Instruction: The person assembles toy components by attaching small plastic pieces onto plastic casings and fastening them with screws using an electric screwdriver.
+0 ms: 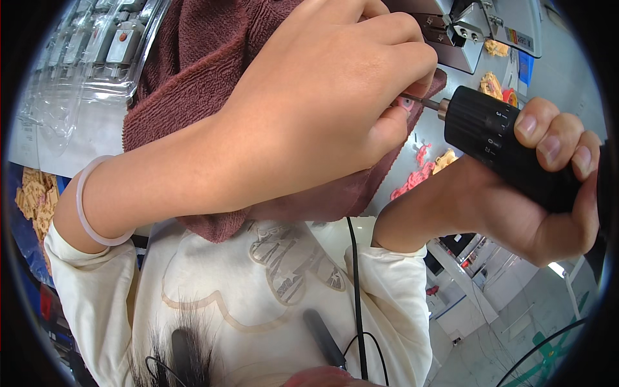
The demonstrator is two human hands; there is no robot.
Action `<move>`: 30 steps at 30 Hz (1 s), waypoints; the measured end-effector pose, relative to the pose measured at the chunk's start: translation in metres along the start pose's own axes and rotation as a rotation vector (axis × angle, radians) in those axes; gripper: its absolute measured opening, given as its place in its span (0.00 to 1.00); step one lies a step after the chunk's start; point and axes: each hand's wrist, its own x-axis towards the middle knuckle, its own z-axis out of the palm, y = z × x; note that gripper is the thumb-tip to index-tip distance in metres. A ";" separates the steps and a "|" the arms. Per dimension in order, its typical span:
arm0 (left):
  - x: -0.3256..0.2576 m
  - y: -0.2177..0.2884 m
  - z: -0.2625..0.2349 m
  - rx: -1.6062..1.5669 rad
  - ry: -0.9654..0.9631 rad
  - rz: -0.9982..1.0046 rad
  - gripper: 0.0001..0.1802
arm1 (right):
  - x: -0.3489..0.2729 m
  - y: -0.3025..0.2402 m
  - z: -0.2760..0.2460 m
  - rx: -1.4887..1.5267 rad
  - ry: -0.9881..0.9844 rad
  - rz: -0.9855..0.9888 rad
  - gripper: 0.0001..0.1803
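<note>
My right hand (548,187) is wrapped around a black electric screwdriver (480,122), which lies tilted with its bit pointing left. The thin metal bit reaches a small pink part (406,103) with a dark centre. Pinched between thumb and fingers, that part is held by my left hand (348,77), whose back faces up and hides most of it. Whether the bit is seated in a screw cannot be made out. A dark red-brown towel (187,97) lies beneath my left hand and forearm.
At the upper left, a clear plastic tray (138,80) holds several grey modules. A metal fixture (458,51) stands at the upper right. Pink scraps (412,184) and yellow pieces (445,160) lie on the table beyond the towel. A black cable (356,284) hangs before my shirt.
</note>
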 end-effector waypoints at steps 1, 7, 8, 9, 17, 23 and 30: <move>0.000 -0.001 0.001 0.011 0.005 0.013 0.11 | 0.000 0.001 0.001 -0.011 0.013 0.016 0.11; 0.006 -0.006 0.008 0.061 0.029 0.119 0.11 | 0.004 0.002 0.007 -0.079 0.113 0.095 0.09; 0.007 -0.006 0.008 0.073 0.035 0.140 0.11 | 0.006 0.002 0.008 -0.087 0.129 0.104 0.09; 0.008 -0.007 0.009 0.085 0.043 0.161 0.11 | 0.006 -0.001 0.005 -0.083 0.134 0.093 0.09; 0.018 0.018 -0.029 -0.158 -0.540 -0.119 0.34 | -0.018 -0.046 -0.035 0.109 0.213 0.093 0.21; 0.018 0.043 -0.082 0.108 -0.588 -0.105 0.14 | -0.043 -0.073 -0.063 0.050 0.272 0.027 0.25; -0.074 0.031 -0.259 0.704 -0.290 -0.998 0.14 | -0.069 -0.081 -0.087 0.017 0.312 0.081 0.21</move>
